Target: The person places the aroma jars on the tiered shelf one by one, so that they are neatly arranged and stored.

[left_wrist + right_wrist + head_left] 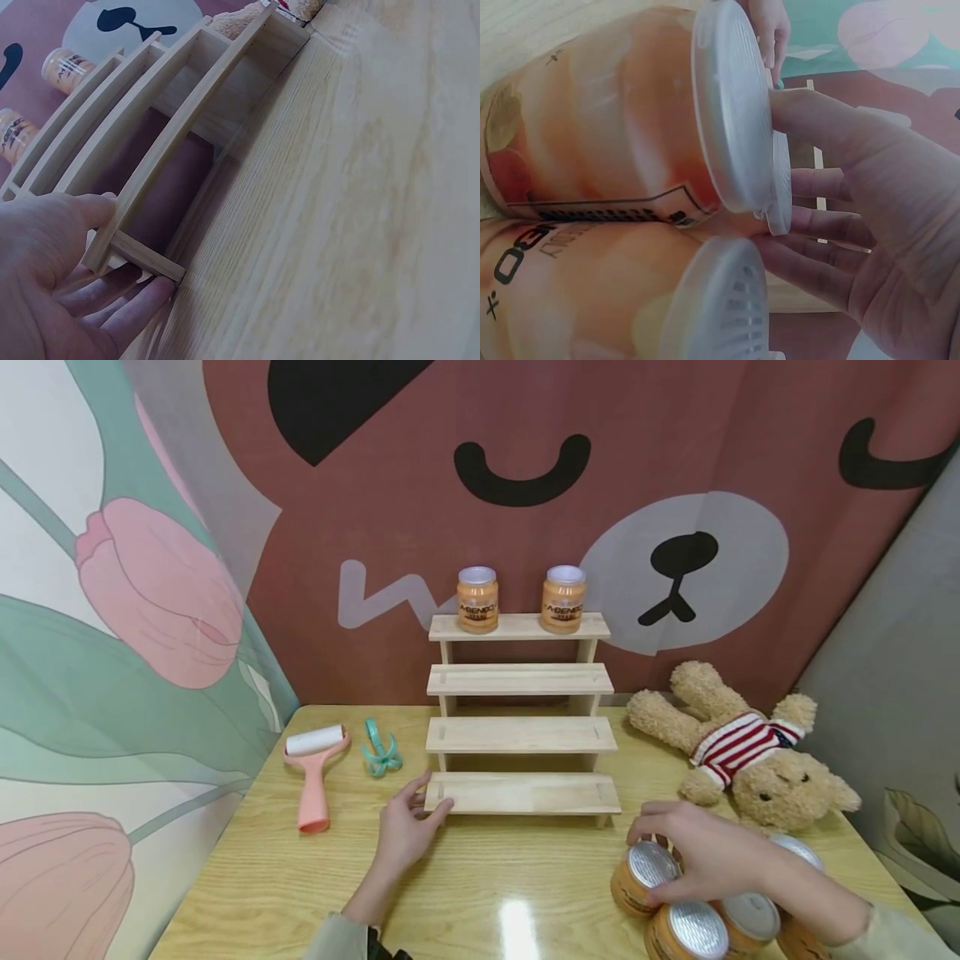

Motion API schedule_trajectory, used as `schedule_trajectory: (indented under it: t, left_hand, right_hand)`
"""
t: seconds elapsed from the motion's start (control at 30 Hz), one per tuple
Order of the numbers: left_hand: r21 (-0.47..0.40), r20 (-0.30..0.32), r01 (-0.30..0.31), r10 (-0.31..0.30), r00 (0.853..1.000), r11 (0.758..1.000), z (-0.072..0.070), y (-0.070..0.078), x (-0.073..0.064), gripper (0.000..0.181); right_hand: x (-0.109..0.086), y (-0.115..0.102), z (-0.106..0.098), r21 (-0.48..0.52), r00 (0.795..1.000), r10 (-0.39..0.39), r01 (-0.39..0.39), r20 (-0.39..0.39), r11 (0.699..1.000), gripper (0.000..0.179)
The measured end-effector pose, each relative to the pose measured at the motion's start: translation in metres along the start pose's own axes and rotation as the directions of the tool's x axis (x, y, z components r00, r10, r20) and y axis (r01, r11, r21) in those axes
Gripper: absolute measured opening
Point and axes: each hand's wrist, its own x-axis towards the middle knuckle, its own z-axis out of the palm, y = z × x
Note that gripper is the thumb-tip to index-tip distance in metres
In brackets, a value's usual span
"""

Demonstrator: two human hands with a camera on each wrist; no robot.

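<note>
A four-tier wooden step rack point(521, 735) stands on the table, with one orange jar point(477, 602) and a second orange jar point(564, 602) on its top tier. My left hand point(408, 827) holds the left end of the lowest tier, thumb over the board and fingers by the side support point(146, 255). At the right, my right hand point(712, 852) grips an orange jar point(632, 887) near its silver lid, thumb on the near side and fingers on the far side. Several more jars point(686, 935) crowd against it, partly hidden under the hand and forearm.
A pink lint roller point(313, 785) and a teal claw-shaped tool point(381, 752) lie left of the rack. A teddy bear point(750, 760) in a striped sweater lies at the right rear. Behind the table point(285, 893) hangs a bear-print curtain point(390, 510).
</note>
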Motion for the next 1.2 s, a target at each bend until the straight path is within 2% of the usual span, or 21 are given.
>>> schedule_trajectory:
  t: [0.27, 0.5, 0.63, 0.8, 1.03, 1.2]
  left_hand:
    - [0.010, 0.004, 0.003, -0.003, 1.000, 1.000, 0.000, 0.000, 0.000, 0.065]
    - [0.012, -0.001, 0.005, -0.005, 1.000, 1.000, -0.001, 0.002, 0.001, 0.065]
    - [0.010, -0.008, -0.008, 0.008, 1.000, 1.000, -0.001, 0.002, 0.000, 0.064]
    - [0.009, -0.005, 0.012, -0.012, 1.000, 1.000, -0.001, 0.003, 0.000, 0.064]
    - [0.009, -0.003, 0.008, -0.008, 1.000, 1.000, -0.001, 0.003, 0.000, 0.063]
    - [0.013, 0.002, 0.001, -0.001, 1.000, 1.000, 0.000, 0.002, 0.000, 0.065]
  right_hand:
    - [0.005, 0.000, -0.003, -0.020, 0.998, -0.050, 0.050, -0.029, 0.999, 0.033]
    - [0.014, -0.003, -0.017, 0.015, 1.000, -0.008, 0.008, -0.021, 1.000, 0.038]
    - [0.020, -0.004, -0.029, -0.021, 0.998, -0.011, 0.010, -0.059, 1.000, 0.039]
    - [0.025, -0.004, -0.050, -0.083, 0.992, -0.048, 0.038, -0.118, 0.996, 0.039]
    - [0.034, 0.000, -0.082, -0.172, 0.984, -0.014, -0.017, -0.179, 0.985, 0.042]
    - [0.042, 0.004, -0.102, -0.204, 0.976, -0.020, -0.026, -0.216, 0.979, 0.042]
